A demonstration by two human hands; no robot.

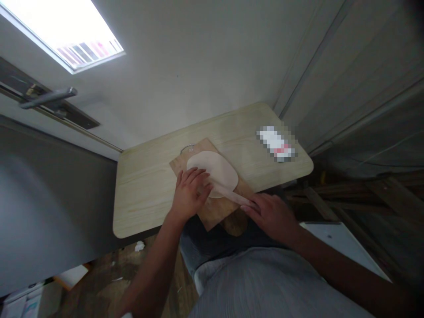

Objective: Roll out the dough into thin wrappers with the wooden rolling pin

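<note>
A flat, pale oval sheet of dough (217, 167) lies on a wooden cutting board (212, 214) that is turned at an angle on the table. Across the dough's near side runs a thin, pale rolling pin (233, 195). My right hand (273, 215) is closed around its right end. My left hand (190, 194) is at the pin's other end, over the dough's left edge; its fingers are bent and the pin's tip passes between fingertips and thumb. The left fingers partly cover the dough and that end of the pin.
The light wood table (142, 190) stands against a pale door with a metal handle (49, 98). A blurred-out white and red item (276, 143) lies at the table's right. Below right are a white panel (344, 247) and dark wooden pieces.
</note>
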